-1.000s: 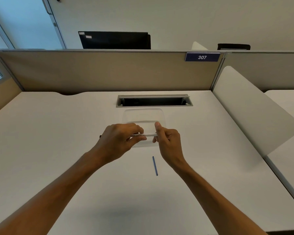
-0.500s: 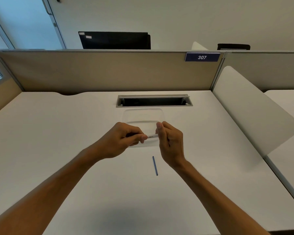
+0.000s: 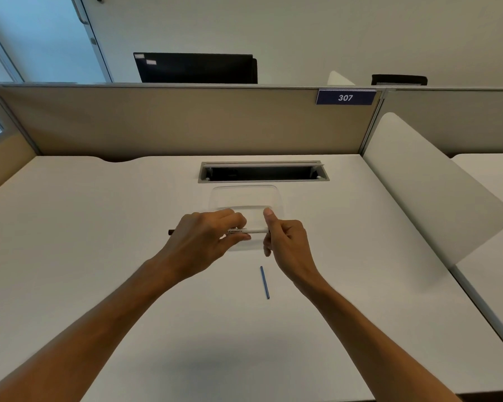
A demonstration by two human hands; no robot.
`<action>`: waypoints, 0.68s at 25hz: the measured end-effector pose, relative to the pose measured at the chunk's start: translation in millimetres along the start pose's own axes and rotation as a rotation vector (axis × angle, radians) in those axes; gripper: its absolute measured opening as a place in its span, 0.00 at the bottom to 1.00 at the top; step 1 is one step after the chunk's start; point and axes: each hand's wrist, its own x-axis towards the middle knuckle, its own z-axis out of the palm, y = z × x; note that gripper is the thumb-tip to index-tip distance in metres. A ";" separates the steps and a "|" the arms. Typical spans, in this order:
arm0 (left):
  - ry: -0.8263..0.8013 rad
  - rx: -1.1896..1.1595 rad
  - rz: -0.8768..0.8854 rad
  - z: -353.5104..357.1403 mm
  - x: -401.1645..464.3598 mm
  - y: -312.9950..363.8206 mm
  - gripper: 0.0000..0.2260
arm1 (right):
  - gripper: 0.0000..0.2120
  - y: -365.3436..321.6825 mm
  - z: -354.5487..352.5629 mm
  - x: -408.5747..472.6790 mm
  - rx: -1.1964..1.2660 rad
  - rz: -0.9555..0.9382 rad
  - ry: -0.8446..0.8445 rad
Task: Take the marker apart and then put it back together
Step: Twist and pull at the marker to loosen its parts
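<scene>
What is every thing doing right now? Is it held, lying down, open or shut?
Marker: held level over the desk by both hands.
Left hand: grips the marker.
Right hand: pinches the marker's end.
Blue stick: lying loose on the desk.
Clear tray: upright on the desk.
Cable hatch: open.

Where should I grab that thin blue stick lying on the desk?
Pinch the blue stick near its middle, from straight above. It lies flat on the desk, running toward and away from you, so thumb and finger should close on its left and right sides.

White desk (image 3: 99, 256) behind tan partition (image 3: 172, 123), pale wall (image 3: 302, 30).
</scene>
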 end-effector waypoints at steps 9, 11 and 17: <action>-0.050 -0.353 -0.189 -7.2 6.4 4.6 0.12 | 0.25 -13.2 0.7 0.6 0.071 -0.372 0.099; -0.135 -0.493 -0.282 -10.4 9.5 2.9 0.12 | 0.29 -12.0 -1.3 3.0 -0.019 -0.543 0.105; -0.143 -0.351 -0.276 -12.2 10.2 0.8 0.09 | 0.23 -5.2 -3.0 2.8 -0.069 -0.367 0.038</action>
